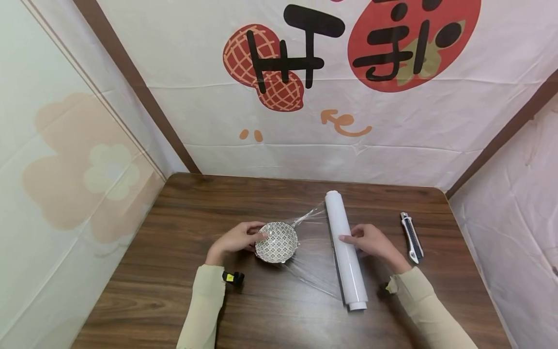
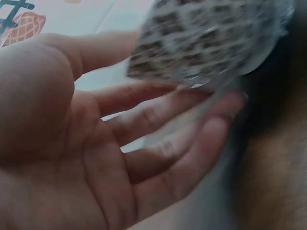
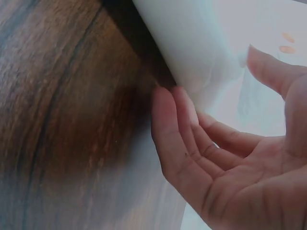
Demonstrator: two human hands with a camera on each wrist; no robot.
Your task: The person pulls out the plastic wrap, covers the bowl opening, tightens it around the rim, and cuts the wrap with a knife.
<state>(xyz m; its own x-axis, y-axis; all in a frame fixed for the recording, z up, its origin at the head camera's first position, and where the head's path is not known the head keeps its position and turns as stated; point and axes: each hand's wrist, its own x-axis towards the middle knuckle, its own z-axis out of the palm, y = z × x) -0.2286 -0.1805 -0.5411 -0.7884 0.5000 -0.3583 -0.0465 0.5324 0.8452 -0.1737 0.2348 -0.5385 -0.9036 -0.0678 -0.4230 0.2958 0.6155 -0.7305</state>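
My left hand (image 1: 237, 238) grips a small bowl (image 1: 276, 242) with a dark lattice pattern, thumb over its near face and fingers behind. In the left wrist view, clear film clings to the patterned bowl (image 2: 201, 40) above the curled fingers (image 2: 163, 158). A sheet of cling film (image 1: 315, 254) stretches from the bowl to a long white roll of cling film (image 1: 346, 252). My right hand (image 1: 370, 240) holds the roll near its middle, thumb on top. In the right wrist view, the fingertips (image 3: 165, 103) meet the underside of the white roll (image 3: 187, 38).
A utility knife (image 1: 411, 237) lies on the brown wooden table (image 1: 174, 232), to the right of my right hand. Printed fabric (image 1: 279, 160) hangs along the table's back edge, with more fabric at both sides.
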